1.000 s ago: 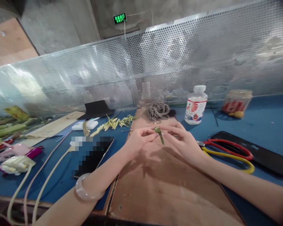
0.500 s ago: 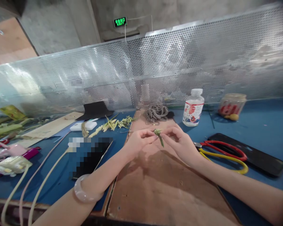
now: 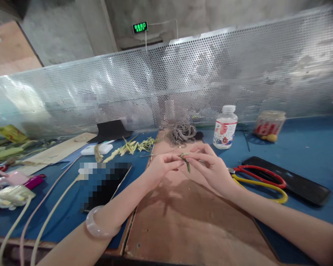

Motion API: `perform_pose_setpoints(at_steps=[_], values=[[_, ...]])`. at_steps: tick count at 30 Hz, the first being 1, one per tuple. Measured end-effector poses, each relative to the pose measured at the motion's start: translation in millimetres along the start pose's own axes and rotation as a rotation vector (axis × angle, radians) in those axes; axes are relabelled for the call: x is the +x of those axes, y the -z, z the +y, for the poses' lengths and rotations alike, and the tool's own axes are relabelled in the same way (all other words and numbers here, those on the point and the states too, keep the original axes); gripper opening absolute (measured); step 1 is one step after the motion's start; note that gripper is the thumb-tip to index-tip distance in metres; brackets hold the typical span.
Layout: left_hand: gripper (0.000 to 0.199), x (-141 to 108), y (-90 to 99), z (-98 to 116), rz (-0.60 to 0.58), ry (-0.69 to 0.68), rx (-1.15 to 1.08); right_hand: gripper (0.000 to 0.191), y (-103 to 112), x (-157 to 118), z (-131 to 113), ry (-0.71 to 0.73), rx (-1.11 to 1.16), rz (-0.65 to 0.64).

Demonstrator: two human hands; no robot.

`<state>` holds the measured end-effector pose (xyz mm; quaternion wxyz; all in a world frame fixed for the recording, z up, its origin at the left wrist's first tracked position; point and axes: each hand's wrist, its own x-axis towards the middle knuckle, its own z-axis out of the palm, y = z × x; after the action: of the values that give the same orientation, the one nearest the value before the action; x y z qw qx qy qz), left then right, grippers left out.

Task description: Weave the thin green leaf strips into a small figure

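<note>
A small knotted piece of green plant strip is held in the air over the wooden board, its dark green tail pointing down. My left hand pinches it from the left between thumb and fingertips. From the other side, my right hand closes thumb and fingers on it, partly covering its top. Just beyond the hands lies a coil of grey cord. Red-and-yellow-handled scissors rest to the right of my right hand, their blades mostly hidden behind it.
Left are a phone, pale green woven plant pieces, a white charger case and cables. To the right stand a white bottle and a jar, with a black case beneath the scissors. A perforated metal screen closes off the back.
My right fingers have shifted over the top of the green knotted piece, covering more of it. Both hands stay in nearly the same place, and the view has moved slightly.
</note>
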<state>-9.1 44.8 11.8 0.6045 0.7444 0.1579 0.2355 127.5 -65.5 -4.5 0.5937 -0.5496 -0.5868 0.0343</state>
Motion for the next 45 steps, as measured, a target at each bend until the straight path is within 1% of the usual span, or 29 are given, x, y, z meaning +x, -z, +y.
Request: perform_pose_setpoints(at_steps=[6, 11, 15, 18, 20, 22, 25, 31, 35, 37, 38, 40, 42, 44, 45], values=[[0.021, -1, 0.4, 0, 0.022, -0.004, 0.057, 0.013, -1, 0, 4, -0.001, 0.000, 0.025], [0.018, -1, -1.5, 2, 0.022, -0.003, 0.050, 0.018, -2, 0, 6, -0.017, -0.004, 0.036], [0.020, 0, -0.6, 2, 0.030, -0.016, 0.058, 0.019, -1, 1, 3, -0.063, 0.043, -0.001], [0.020, 0, 1.2, 1, 0.033, -0.022, 0.049, 0.026, 1, 2, 0, -0.073, 0.060, -0.041], [0.020, 0, 1.9, 0, 0.029, -0.019, 0.035, 0.023, 2, 2, -1, -0.068, 0.048, -0.057], [0.020, 0, 1.9, 0, 0.025, -0.020, 0.041, 0.016, 2, 2, 0, -0.043, 0.047, -0.054], [0.023, 0, 1.3, -2, 0.033, -0.011, 0.068, 0.011, 1, 2, 1, -0.019, 0.067, -0.021], [0.025, 0, -0.2, 2, 0.024, -0.014, 0.143, 0.019, -1, 1, 1, -0.069, 0.017, -0.018], [0.027, -3, 0.0, -2, -0.002, 0.002, 0.198, 0.023, -3, 1, 7, -0.109, -0.014, -0.065], [0.027, -3, 0.2, -8, -0.011, 0.018, 0.303, 0.020, -3, 1, 8, -0.114, -0.021, -0.088], [0.027, -2, 0.0, -10, -0.008, 0.021, 0.386, 0.018, -3, 2, 7, -0.100, -0.032, -0.076], [0.024, 1, -1.9, -9, 0.018, -0.011, 0.584, 0.014, 0, 1, -1, -0.028, -0.076, -0.002], [0.021, 1, -5.9, 2, 0.076, -0.108, 0.754, 0.012, 8, -4, -17, 0.085, -0.122, 0.092], [0.018, -13, -10.8, 18, 0.129, -0.208, 0.836, 0.012, 20, -17, -38, 0.202, -0.108, 0.125], [0.016, -28, -12.9, 23, 0.104, -0.207, 0.830, 0.013, 27, -26, -47, 0.231, -0.082, 0.121]])
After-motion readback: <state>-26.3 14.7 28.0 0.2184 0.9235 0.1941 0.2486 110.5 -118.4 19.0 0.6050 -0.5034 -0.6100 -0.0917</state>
